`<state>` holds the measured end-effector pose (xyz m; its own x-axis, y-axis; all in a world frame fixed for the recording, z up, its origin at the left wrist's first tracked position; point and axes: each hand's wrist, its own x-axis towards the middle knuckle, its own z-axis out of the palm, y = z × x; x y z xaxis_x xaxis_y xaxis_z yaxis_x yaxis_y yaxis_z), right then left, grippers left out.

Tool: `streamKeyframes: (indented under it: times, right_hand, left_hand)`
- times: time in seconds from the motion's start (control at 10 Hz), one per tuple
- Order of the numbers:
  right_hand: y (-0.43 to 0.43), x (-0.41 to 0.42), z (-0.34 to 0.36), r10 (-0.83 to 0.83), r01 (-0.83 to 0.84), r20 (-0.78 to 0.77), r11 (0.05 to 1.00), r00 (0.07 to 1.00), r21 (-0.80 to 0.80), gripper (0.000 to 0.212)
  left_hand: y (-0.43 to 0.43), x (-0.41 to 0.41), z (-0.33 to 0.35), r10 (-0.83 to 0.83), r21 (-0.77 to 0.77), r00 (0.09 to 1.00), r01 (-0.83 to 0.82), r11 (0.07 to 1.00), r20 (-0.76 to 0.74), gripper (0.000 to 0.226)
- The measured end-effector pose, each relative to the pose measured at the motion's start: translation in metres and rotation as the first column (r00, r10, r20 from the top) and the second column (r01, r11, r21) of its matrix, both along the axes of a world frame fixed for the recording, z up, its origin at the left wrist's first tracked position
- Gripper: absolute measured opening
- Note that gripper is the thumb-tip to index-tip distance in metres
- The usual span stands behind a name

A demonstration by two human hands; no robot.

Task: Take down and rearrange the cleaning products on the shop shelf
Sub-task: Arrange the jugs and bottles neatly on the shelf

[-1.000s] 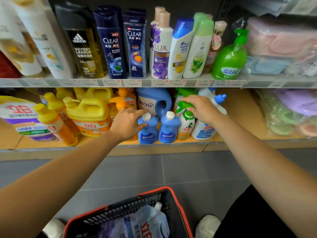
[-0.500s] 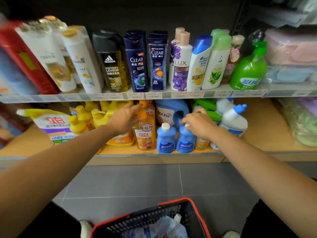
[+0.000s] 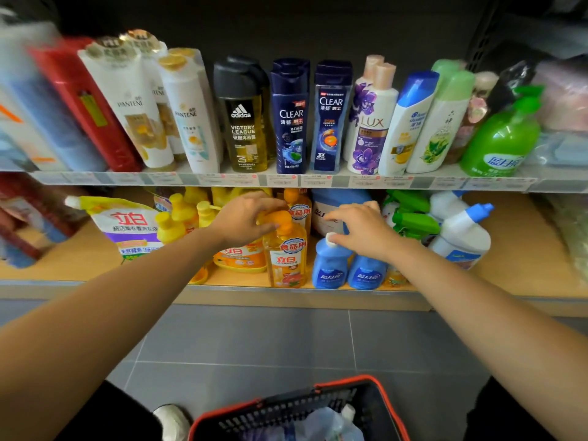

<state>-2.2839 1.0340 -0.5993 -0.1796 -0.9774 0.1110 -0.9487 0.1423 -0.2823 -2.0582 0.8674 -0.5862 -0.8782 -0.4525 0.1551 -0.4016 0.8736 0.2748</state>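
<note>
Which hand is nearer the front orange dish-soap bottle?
Left. The left hand curls over the cap of the front orange bottle; the right hand is off to its right, over the small blue bottles.

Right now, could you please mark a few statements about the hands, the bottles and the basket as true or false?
1. The left hand curls round the cap of the orange bottle. True.
2. The right hand holds a green spray bottle. False: its fingers rest on the white cap of a small blue bottle.
3. A second small blue bottle stands right beside the first on the lower shelf. True.
4. The red-rimmed basket is empty. False: a pouch lies in it.
</note>
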Motion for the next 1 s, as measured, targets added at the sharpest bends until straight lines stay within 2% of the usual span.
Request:
streamKeyframes:
  times: [0.1,0.2,0.3,0.4,0.5,0.7,0.8,1.0]
  right_hand:
    - [-0.017,0.027,0.002,0.066,-0.059,0.161,0.997,0.985,-0.048,0.057]
    - [-0.034,0.045,-0.003,0.089,-0.083,0.290,0.996,0.953,-0.033,0.070]
    - [-0.048,0.054,-0.010,0.071,-0.076,0.364,0.997,0.929,0.002,0.072]
    - [-0.054,0.059,-0.016,0.045,-0.057,0.340,0.998,0.939,0.026,0.062]
    - [-0.058,0.059,-0.020,0.052,-0.044,0.330,0.999,0.942,-0.032,0.046]
    - [-0.060,0.058,-0.017,0.089,-0.062,0.343,0.994,0.935,-0.088,0.031]
    - [-0.058,0.063,-0.013,0.073,-0.047,0.344,0.995,0.936,-0.085,0.034]
    - [-0.034,0.063,-0.009,0.032,-0.053,0.404,0.998,0.914,0.040,0.073]
  left_hand:
    - [-0.019,0.021,0.002,0.135,-0.064,0.991,-0.135,0.989,-0.007,0.050]
    - [-0.038,0.041,-0.004,0.243,-0.103,0.951,-0.226,0.969,0.190,0.055]
    - [-0.044,0.043,-0.012,0.260,-0.043,0.934,-0.258,0.965,0.245,0.054]
    - [-0.044,0.039,-0.012,0.225,-0.024,0.950,-0.225,0.974,0.218,0.048]
    - [-0.043,0.045,-0.013,0.155,0.043,0.967,-0.167,0.985,0.201,0.044]
    - [-0.042,0.062,-0.008,0.071,0.092,0.971,-0.095,0.991,0.229,0.042]
    - [-0.034,0.065,-0.003,0.054,0.093,0.974,-0.076,0.993,0.218,0.041]
    - [-0.013,0.075,0.005,0.145,-0.018,0.979,-0.143,0.989,0.142,0.054]
